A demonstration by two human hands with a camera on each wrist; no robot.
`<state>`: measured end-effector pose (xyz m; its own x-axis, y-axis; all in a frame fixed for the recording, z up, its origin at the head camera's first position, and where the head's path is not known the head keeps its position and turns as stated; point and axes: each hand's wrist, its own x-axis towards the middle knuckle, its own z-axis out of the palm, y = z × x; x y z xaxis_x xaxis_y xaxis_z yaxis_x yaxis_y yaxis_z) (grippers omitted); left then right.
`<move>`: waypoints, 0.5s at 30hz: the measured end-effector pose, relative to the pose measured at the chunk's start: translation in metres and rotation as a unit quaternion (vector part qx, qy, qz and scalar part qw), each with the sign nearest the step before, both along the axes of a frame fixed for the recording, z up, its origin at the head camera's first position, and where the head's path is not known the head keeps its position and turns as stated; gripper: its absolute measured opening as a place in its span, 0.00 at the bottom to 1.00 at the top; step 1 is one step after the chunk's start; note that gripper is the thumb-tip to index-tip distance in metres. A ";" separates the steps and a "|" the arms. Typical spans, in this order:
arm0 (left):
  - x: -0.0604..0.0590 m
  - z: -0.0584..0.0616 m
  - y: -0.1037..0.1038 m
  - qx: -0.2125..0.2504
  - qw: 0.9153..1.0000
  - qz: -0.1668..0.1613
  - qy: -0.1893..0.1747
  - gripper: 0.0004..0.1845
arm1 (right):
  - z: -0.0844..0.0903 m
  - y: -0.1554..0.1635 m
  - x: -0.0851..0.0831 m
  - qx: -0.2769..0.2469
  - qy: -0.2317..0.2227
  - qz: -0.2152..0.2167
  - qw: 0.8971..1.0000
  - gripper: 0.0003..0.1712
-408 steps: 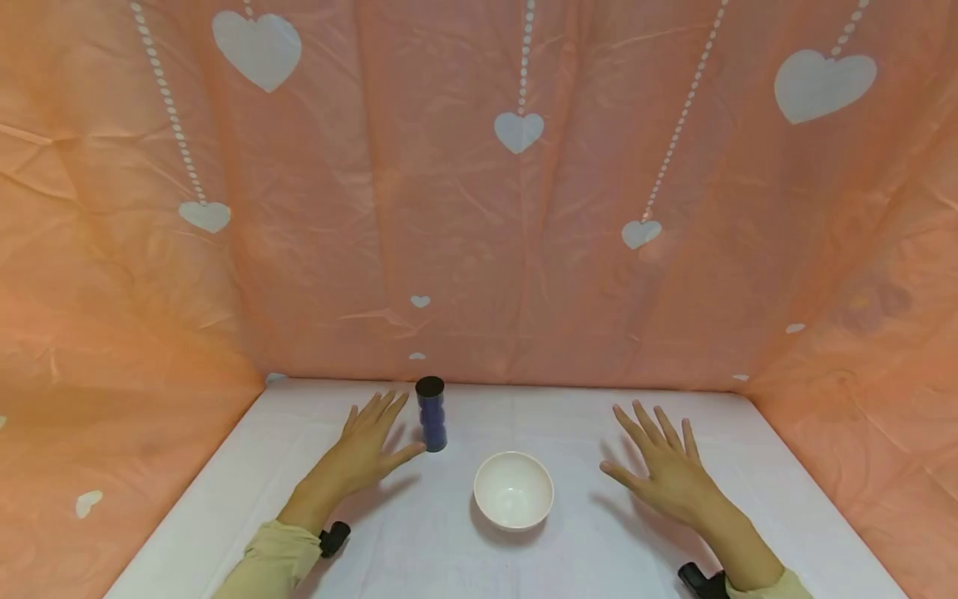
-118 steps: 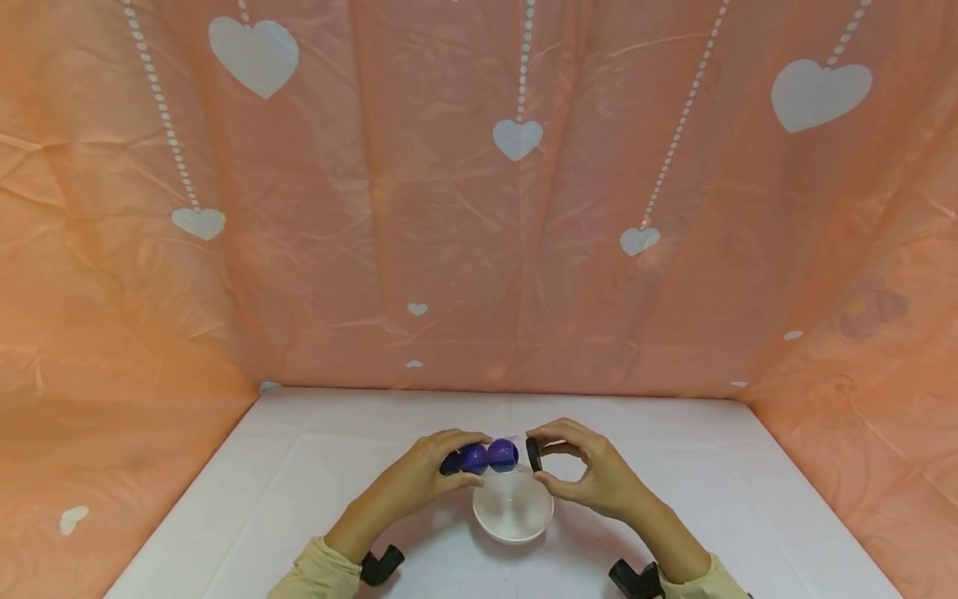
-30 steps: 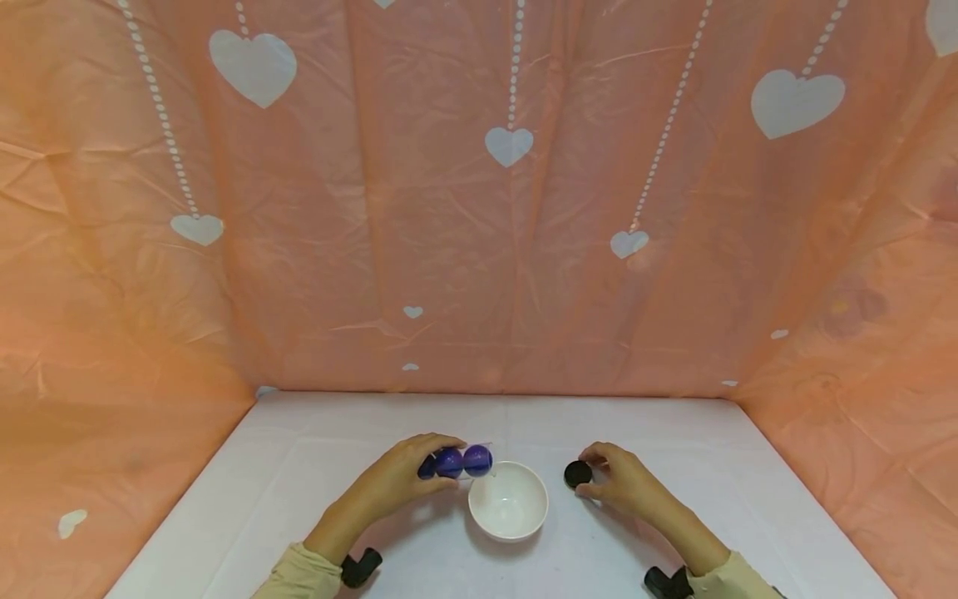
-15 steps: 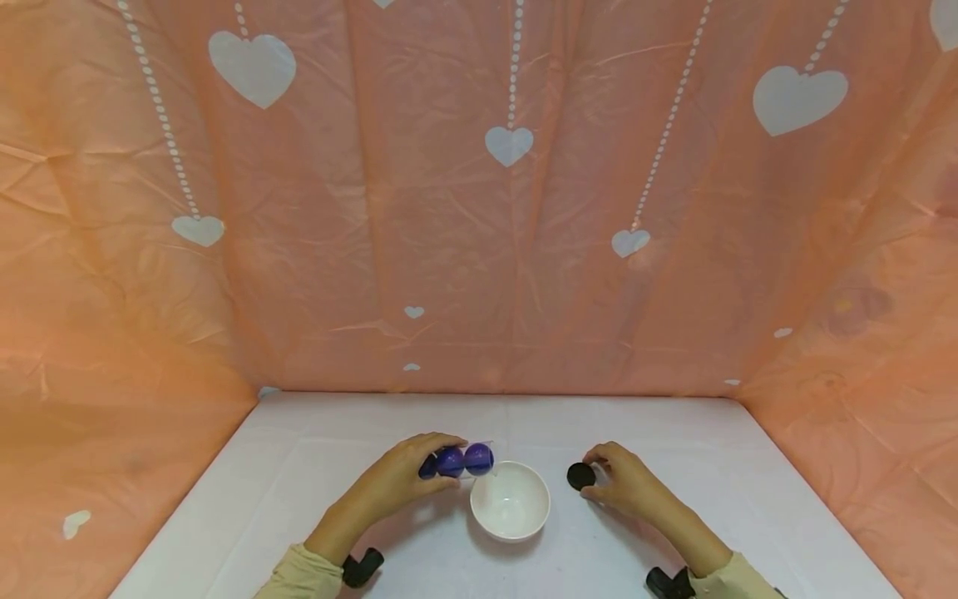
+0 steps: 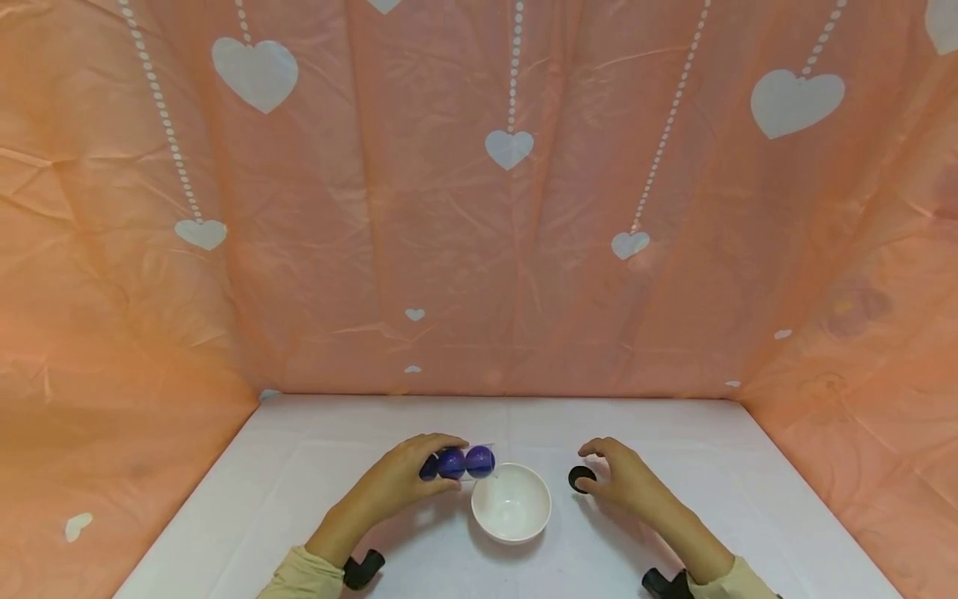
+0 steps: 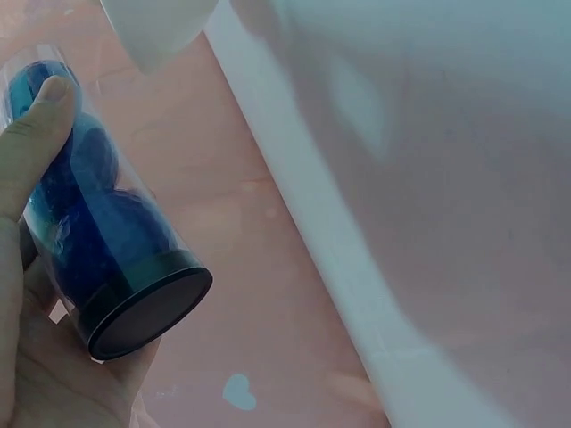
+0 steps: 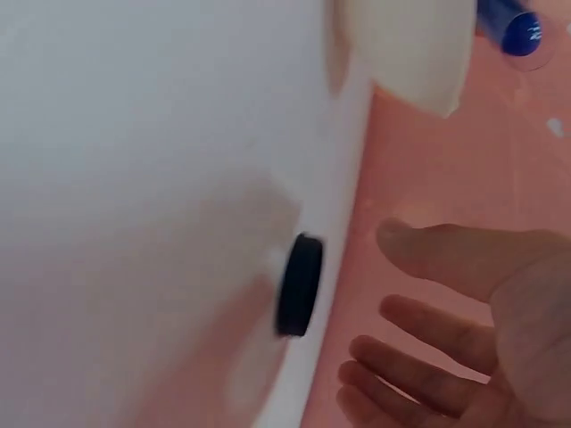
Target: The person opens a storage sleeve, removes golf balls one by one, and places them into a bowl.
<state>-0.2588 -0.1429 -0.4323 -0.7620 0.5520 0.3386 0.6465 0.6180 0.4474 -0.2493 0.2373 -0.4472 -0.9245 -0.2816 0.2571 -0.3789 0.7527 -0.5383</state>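
My left hand (image 5: pixel 398 477) grips a clear plastic tube of purple balls (image 5: pixel 480 462), tilted sideways with its uncapped end at the left rim of a white bowl (image 5: pixel 512 522). A black cap (image 6: pixel 153 314) closes the tube's other end, seen in the left wrist view; the balls look blue there. To the right of the bowl, a round black lid (image 7: pixel 301 287) sits on the table. My right hand (image 5: pixel 625 477) is beside the lid, thumb and fingers spread apart, and in the right wrist view a gap shows between them and the lid.
A white-covered table (image 5: pixel 314 433) bears everything. Orange sheeting with white hearts (image 5: pixel 449 249) walls off its back and both sides. Black wrist camera mounts (image 5: pixel 364 570) stick out from both forearms near the front.
My right hand has let go of the black lid, its fingers moving apart. Earlier the lid was pulled off the tube and carried right. The left hand and tube have hardly moved in the last second.
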 end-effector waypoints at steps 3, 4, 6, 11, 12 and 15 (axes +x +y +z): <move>0.000 0.000 0.000 0.003 1.000 -0.004 0.007 0.29 | 0.005 -0.008 0.002 -0.010 0.013 -0.004 1.000 0.21; 0.000 0.000 0.000 0.004 1.000 -0.005 0.007 0.28 | 0.007 -0.011 0.003 -0.017 0.017 -0.004 1.000 0.20; 0.000 0.000 0.000 0.005 1.000 -0.007 0.008 0.28 | 0.010 -0.018 0.005 -0.033 0.024 -0.002 0.999 0.20; 0.001 0.003 0.000 0.006 1.000 -0.008 0.011 0.28 | 0.016 -0.033 0.008 -0.070 0.039 0.027 0.996 0.20; 0.001 0.003 0.000 0.006 1.000 -0.008 0.014 0.28 | 0.017 -0.035 0.008 -0.074 0.040 0.034 0.996 0.20; 0.001 0.003 0.001 0.004 1.000 -0.012 0.026 0.28 | 0.018 -0.041 0.009 -0.081 0.043 0.050 0.995 0.20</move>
<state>-0.2577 -0.1421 -0.4290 -0.7298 0.5672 0.3817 0.6836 0.5979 0.4186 -0.2402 0.1964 -0.4290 -0.8665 -0.3201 0.3830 -0.4975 0.6154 -0.6113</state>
